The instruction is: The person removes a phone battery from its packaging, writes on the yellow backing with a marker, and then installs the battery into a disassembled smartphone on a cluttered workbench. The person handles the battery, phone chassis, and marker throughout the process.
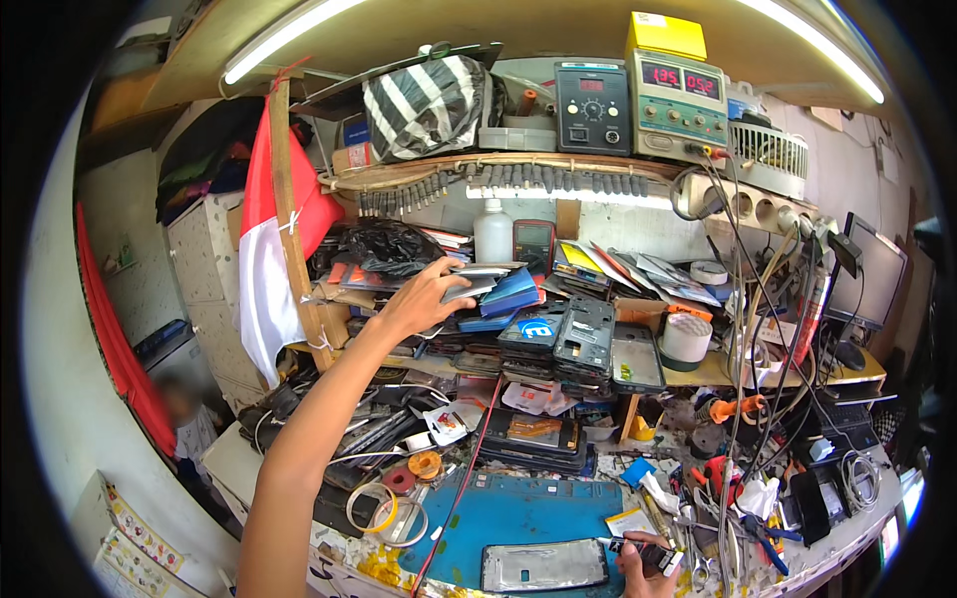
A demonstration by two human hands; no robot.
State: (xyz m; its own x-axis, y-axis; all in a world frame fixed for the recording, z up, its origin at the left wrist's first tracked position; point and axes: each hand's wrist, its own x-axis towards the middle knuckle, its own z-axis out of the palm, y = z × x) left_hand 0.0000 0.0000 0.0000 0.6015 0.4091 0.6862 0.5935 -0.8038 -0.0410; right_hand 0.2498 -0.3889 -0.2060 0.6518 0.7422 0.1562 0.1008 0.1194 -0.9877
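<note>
My left hand (424, 299) reaches up to the crowded shelf, its fingers bent round the edge of some thin flat grey-white pieces (486, 271). Blue flat boxes (510, 293) lie right beside those fingers. Low on the right, my right hand (646, 573) is closed round a small black-and-white tube (653, 556) with a thin pale nozzle, probably glue; part of it is hidden by the fingers. Just left of this hand, a grey phone frame (544, 566) lies flat on the blue work mat (469, 513).
Phone housings (583, 334) are piled on the shelf. Cables (758, 339) hang at the right, above pliers (766, 543) and loose tools. Tape rolls (381, 510) lie left of the mat. A power supply (678, 100) stands overhead; a person (194, 424) is at far left.
</note>
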